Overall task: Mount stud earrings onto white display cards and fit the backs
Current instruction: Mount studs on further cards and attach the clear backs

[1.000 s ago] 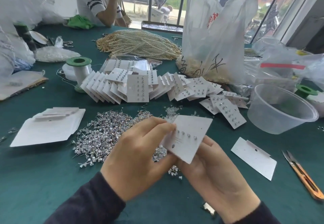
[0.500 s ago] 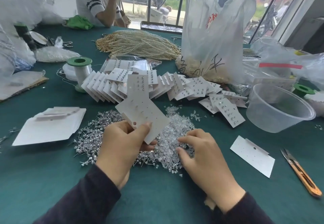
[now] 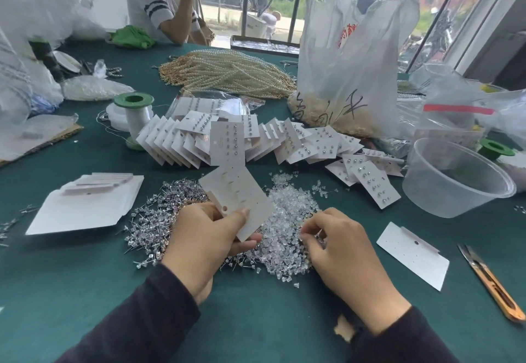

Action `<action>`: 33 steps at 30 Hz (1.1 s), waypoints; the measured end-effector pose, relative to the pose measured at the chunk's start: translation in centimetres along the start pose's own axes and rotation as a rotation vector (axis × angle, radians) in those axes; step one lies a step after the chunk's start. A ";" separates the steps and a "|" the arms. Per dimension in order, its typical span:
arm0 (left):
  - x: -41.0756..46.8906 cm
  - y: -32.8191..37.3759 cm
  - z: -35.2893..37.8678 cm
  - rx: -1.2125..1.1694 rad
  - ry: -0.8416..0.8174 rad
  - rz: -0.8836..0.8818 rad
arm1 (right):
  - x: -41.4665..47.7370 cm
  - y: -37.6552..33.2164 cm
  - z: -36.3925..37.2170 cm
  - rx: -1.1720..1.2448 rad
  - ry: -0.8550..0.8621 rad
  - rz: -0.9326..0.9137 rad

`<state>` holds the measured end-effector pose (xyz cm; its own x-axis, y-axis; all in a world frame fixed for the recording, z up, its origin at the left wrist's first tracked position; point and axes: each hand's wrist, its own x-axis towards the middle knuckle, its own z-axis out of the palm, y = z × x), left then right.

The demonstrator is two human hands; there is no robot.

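Observation:
My left hand [image 3: 207, 237] pinches a white display card [image 3: 237, 196] by its lower edge, back face up, with stud posts poking through. Under it lies a heap of silver stud earrings [image 3: 159, 220]. My right hand [image 3: 338, 246] has its fingers curled into the pile of clear earring backs [image 3: 284, 214] to the card's right; whether it holds one is hidden. A fan of filled cards [image 3: 227, 143] lies behind. A stack of blank cards [image 3: 85, 206] sits at the left, and one blank card [image 3: 412, 254] lies at the right.
A clear plastic tub [image 3: 455, 180] stands at the right, with orange-handled snips [image 3: 492, 283] near the front right edge. Behind are a green-capped spool [image 3: 133, 115], pearl strands [image 3: 227, 69], a big plastic bag [image 3: 350, 64] and a seated person [image 3: 162, 4]. The green table [image 3: 57, 291] is bare at the front left.
The card was flipped from face-up between both hands to back-up in my left hand alone. My right hand let go of it and dropped onto the clear backs.

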<state>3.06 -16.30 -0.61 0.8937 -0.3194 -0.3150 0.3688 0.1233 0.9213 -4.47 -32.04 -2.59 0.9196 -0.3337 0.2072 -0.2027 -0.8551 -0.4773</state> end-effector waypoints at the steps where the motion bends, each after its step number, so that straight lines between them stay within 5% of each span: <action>1: 0.0 0.0 0.0 -0.002 -0.005 -0.013 | 0.0 0.0 -0.1 -0.011 0.005 -0.012; 12: -0.3 -0.3 0.7 0.052 -0.023 0.000 | -0.3 -0.3 0.1 0.114 0.164 -0.043; 19: 0.1 -0.7 0.4 0.117 0.002 -0.023 | -0.1 0.1 0.9 0.004 0.066 -0.086; 33: 0.0 0.1 0.0 0.134 -0.002 -0.025 | 0.1 -0.6 1.7 0.018 0.153 -0.107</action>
<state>3.13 -16.29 -0.55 0.8841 -0.3228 -0.3378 0.3532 -0.0113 0.9355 -3.65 -30.90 -3.75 0.8735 -0.2990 0.3842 -0.0995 -0.8822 -0.4602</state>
